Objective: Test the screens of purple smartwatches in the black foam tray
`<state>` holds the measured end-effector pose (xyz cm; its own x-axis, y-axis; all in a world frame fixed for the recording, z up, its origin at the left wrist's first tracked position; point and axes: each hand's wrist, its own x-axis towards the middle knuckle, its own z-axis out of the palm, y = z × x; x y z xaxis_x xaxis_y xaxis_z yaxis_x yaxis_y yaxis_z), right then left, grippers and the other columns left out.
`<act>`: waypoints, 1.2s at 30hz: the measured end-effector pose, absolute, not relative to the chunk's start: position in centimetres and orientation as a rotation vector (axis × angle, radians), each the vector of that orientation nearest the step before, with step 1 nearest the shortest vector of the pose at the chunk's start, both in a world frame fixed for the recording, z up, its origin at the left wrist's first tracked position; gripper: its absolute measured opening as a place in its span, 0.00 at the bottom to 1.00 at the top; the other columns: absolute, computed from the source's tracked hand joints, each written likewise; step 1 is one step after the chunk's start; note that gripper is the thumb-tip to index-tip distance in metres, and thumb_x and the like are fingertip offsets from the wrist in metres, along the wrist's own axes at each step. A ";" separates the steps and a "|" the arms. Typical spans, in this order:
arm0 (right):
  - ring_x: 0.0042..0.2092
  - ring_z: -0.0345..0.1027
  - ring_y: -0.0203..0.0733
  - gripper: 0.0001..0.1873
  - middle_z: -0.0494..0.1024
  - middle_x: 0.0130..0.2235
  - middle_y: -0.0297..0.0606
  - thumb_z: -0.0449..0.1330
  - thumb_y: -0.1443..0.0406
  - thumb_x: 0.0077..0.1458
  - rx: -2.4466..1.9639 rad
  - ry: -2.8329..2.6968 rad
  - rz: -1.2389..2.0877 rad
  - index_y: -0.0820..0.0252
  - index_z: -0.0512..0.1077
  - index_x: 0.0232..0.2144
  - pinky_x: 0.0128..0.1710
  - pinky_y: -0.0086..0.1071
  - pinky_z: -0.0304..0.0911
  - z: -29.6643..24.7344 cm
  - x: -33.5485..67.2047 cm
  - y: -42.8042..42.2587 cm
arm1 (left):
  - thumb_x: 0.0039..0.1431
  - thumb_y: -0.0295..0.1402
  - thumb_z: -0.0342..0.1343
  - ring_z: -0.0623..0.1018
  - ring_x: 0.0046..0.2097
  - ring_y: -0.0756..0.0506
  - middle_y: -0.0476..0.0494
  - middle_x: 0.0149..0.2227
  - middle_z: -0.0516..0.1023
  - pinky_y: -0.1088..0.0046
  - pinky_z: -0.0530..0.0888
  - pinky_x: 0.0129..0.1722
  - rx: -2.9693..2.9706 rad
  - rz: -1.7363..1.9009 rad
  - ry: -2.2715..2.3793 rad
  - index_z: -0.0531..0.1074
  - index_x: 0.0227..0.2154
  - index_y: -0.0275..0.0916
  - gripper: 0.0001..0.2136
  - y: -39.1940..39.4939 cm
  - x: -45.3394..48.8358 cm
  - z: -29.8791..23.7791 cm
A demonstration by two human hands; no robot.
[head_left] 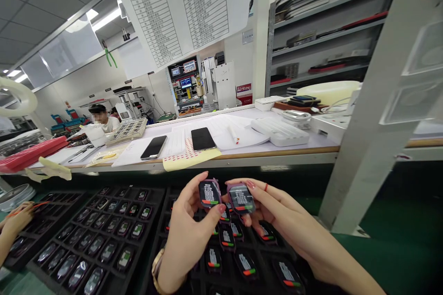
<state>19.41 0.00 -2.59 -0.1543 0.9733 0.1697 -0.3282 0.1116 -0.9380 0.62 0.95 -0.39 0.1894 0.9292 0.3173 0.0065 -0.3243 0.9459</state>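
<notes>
My left hand (190, 228) grips a smartwatch body (209, 192) between thumb and fingers, its lit screen facing me with white text and a red and green bar. Close beside it, my right hand (270, 205) pinches a second smartwatch body (241, 198) by its edges, its screen lit with similar text. Both are held above a black foam tray (204, 281), where several more lit smartwatch bodies (246, 263) lie in slots. The fingers behind the two held pieces are partly hidden.
A second black tray (138, 251) of watch bodies lies to the left. Another person's hand (19, 219) is at the far left. Two phones (203, 138) and papers (224, 130) rest on the raised shelf ahead. A white post (367, 101) stands at the right.
</notes>
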 end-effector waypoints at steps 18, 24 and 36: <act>0.29 0.69 0.41 0.35 0.75 0.28 0.39 0.61 0.42 0.62 -0.821 -1.147 1.305 0.62 0.71 0.58 0.22 0.26 0.63 -3.2 19.6 0.1 | 0.55 0.36 0.66 0.77 0.52 0.45 0.46 0.55 0.76 0.75 0.76 0.43 1.587 1.201 0.946 0.69 0.59 0.47 0.28 1.1 0.8 -1.1; 0.34 0.70 0.41 0.32 0.77 0.44 0.45 0.58 0.43 0.66 -0.839 -1.128 1.271 0.60 0.70 0.59 0.22 0.26 0.64 -2.9 19.4 -0.1 | 0.57 0.34 0.64 0.77 0.47 0.47 0.47 0.50 0.78 0.76 0.74 0.39 1.629 1.213 1.010 0.68 0.59 0.49 0.26 1.4 0.9 -1.4; 0.28 0.64 0.36 0.39 0.76 0.35 0.41 0.69 0.43 0.53 -0.910 -1.260 1.210 0.63 0.70 0.56 0.21 0.24 0.63 -1.1 19.0 -0.5 | 0.60 0.34 0.62 0.76 0.50 0.46 0.44 0.54 0.76 0.75 0.74 0.43 1.607 1.244 0.940 0.66 0.60 0.47 0.25 1.2 1.0 -1.1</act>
<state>18.99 -0.47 -1.09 -0.0922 0.9764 0.1951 -0.1559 0.1793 -0.9714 1.01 1.23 -1.11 0.2149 0.9241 0.3160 0.0514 -0.3338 0.9412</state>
